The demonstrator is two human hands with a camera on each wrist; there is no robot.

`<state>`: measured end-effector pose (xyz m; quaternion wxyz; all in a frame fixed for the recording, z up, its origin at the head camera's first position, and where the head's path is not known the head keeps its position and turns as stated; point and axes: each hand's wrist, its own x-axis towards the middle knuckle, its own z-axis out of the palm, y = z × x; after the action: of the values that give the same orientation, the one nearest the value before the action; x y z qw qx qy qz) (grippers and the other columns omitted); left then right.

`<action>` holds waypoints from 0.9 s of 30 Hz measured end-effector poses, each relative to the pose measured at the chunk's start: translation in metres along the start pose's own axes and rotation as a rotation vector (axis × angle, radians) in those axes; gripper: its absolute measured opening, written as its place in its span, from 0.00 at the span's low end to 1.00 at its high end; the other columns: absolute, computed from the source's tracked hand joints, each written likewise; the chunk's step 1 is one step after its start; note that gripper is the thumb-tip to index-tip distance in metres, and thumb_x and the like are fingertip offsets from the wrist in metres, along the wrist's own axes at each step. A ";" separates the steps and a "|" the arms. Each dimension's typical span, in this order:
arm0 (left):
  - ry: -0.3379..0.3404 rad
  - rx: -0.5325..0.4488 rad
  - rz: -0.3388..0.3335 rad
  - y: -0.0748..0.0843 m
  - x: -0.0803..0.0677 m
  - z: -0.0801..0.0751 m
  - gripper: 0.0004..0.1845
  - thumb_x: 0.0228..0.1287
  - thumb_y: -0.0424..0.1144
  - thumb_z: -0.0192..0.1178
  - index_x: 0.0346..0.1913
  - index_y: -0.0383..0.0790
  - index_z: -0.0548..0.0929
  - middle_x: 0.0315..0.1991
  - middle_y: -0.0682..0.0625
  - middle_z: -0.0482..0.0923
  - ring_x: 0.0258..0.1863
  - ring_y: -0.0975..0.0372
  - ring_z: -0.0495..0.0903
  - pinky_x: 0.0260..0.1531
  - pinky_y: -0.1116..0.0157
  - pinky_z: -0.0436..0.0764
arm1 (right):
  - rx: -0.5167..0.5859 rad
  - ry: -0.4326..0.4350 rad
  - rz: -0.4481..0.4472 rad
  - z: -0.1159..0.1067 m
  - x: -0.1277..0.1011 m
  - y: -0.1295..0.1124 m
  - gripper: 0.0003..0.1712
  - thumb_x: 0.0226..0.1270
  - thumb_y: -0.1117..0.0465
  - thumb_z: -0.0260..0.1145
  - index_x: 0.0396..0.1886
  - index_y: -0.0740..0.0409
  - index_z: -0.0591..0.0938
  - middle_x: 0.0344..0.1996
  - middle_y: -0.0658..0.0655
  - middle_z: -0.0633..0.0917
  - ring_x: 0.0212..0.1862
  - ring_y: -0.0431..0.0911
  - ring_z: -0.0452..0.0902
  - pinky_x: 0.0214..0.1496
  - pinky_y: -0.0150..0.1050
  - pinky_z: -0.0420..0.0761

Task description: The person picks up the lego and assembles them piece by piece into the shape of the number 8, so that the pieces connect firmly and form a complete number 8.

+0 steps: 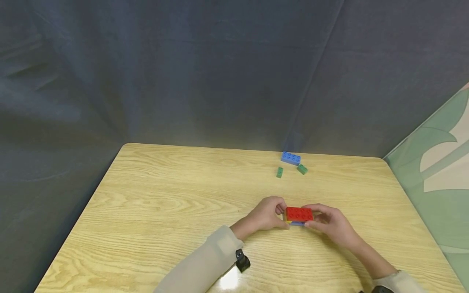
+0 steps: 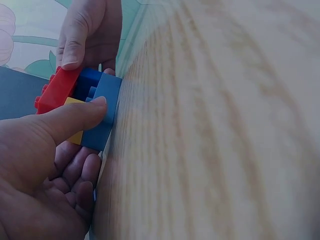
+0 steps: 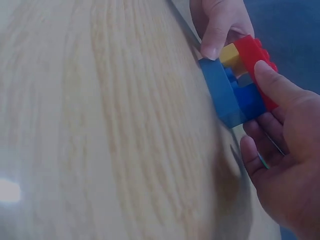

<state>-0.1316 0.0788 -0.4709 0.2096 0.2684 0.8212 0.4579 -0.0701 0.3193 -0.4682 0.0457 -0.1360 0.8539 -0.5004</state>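
Observation:
Between both hands is a small stack of toy building bricks near the table's front right. A long blue brick (image 3: 218, 90) forms its base, close to the tabletop. Above it sit a yellow brick (image 3: 230, 56) at the left end and a dark blue brick (image 3: 250, 102) at the right, with a gap between. A red brick (image 1: 299, 214) with studs lies across the top. My left hand (image 1: 266, 213) grips the left end, its thumb over the yellow and base bricks. The right hand (image 1: 335, 224) holds the red brick's right end, thumb on its near side, other fingers behind.
Farther back on the wooden table (image 1: 165, 183) lies another blue brick (image 1: 291, 158). Two small green bricks, one upright in view (image 1: 279, 172) and one slanted (image 1: 302, 169), are just in front of it. A dark curtain (image 1: 220, 81) hangs behind, and a patterned panel (image 1: 439, 195) borders the right.

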 end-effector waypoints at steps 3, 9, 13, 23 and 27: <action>-0.002 -0.001 0.002 0.000 0.000 0.000 0.19 0.49 0.34 0.81 0.41 0.39 0.81 0.38 0.55 0.79 0.37 0.69 0.75 0.42 0.76 0.77 | 0.052 0.002 -0.006 0.001 -0.001 0.004 0.23 0.64 0.69 0.73 0.58 0.69 0.82 0.51 0.50 0.86 0.42 0.45 0.86 0.43 0.35 0.86; 0.000 0.007 0.009 0.001 -0.002 0.001 0.20 0.50 0.34 0.81 0.43 0.38 0.81 0.38 0.55 0.79 0.37 0.70 0.76 0.43 0.75 0.77 | 0.109 0.016 -0.018 0.004 -0.003 0.012 0.23 0.65 0.69 0.72 0.59 0.71 0.80 0.51 0.39 0.85 0.43 0.45 0.86 0.44 0.33 0.85; 0.000 0.024 0.005 0.001 -0.002 0.002 0.20 0.50 0.35 0.80 0.44 0.38 0.81 0.39 0.56 0.79 0.37 0.70 0.75 0.44 0.76 0.77 | 0.138 0.021 -0.024 0.006 -0.004 0.015 0.23 0.66 0.72 0.70 0.59 0.73 0.79 0.50 0.40 0.85 0.44 0.42 0.85 0.44 0.33 0.84; -0.020 0.079 0.030 0.001 -0.006 0.000 0.23 0.54 0.39 0.79 0.49 0.38 0.81 0.41 0.57 0.78 0.40 0.71 0.75 0.45 0.76 0.76 | 0.174 0.017 -0.022 0.009 -0.006 0.014 0.22 0.67 0.73 0.68 0.60 0.72 0.78 0.50 0.41 0.86 0.44 0.41 0.85 0.44 0.33 0.84; -0.059 0.076 0.056 -0.002 -0.008 -0.003 0.26 0.56 0.38 0.77 0.55 0.37 0.79 0.46 0.55 0.78 0.43 0.70 0.75 0.48 0.76 0.76 | 0.176 0.012 -0.023 0.010 -0.007 0.014 0.22 0.68 0.73 0.68 0.61 0.72 0.78 0.51 0.42 0.86 0.45 0.41 0.84 0.44 0.33 0.84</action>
<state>-0.1277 0.0714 -0.4702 0.2105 0.3126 0.8236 0.4238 -0.0636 0.3197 -0.4855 0.0466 -0.1380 0.8052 -0.5748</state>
